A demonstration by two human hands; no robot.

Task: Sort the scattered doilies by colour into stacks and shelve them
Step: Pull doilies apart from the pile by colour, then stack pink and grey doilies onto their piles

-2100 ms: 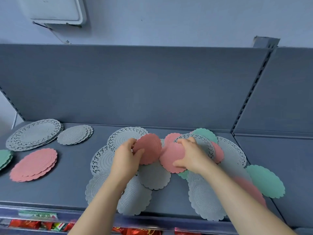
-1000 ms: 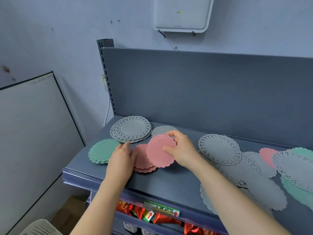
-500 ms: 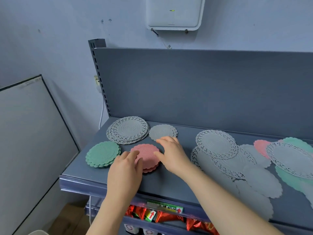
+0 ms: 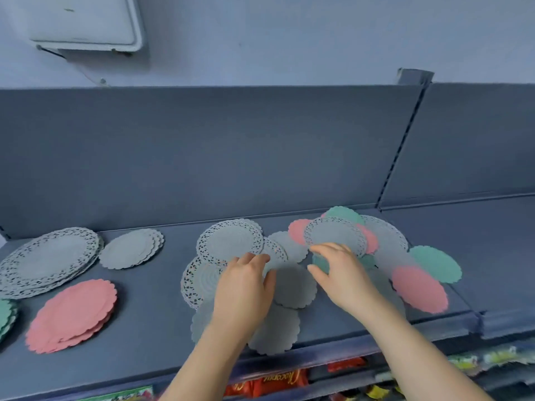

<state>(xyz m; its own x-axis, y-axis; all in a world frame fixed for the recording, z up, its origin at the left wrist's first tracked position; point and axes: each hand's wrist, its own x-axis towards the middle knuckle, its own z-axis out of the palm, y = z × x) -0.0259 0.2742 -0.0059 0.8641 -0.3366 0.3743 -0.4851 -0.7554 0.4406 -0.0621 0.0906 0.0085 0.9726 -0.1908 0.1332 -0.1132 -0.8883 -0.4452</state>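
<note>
The shelf (image 4: 150,287) and its back panel (image 4: 202,151) are dark slate blue. On it lie a pink stack (image 4: 73,315) with scalloped edges, a grey lace-rimmed stack (image 4: 49,260), a plain grey stack (image 4: 130,251) and a mint-green stack (image 4: 5,316). The scattered doilies (image 4: 289,287) mix grey lacework (image 4: 230,241), pink (image 4: 419,289) and mint green (image 4: 435,263). Below, red wrappers (image 4: 269,382) show. The wall (image 4: 289,36) is pale blue-grey.

wall (image 4: 289,39): pale blue-grey, plain | white box (image 4: 84,21): mounted on wall, upper left | back panel (image 4: 202,151): dark grey | slotted upright (image 4: 401,146): right of centre | shelf (image 4: 150,299): dark grey, flat | light: soft, even
</note>
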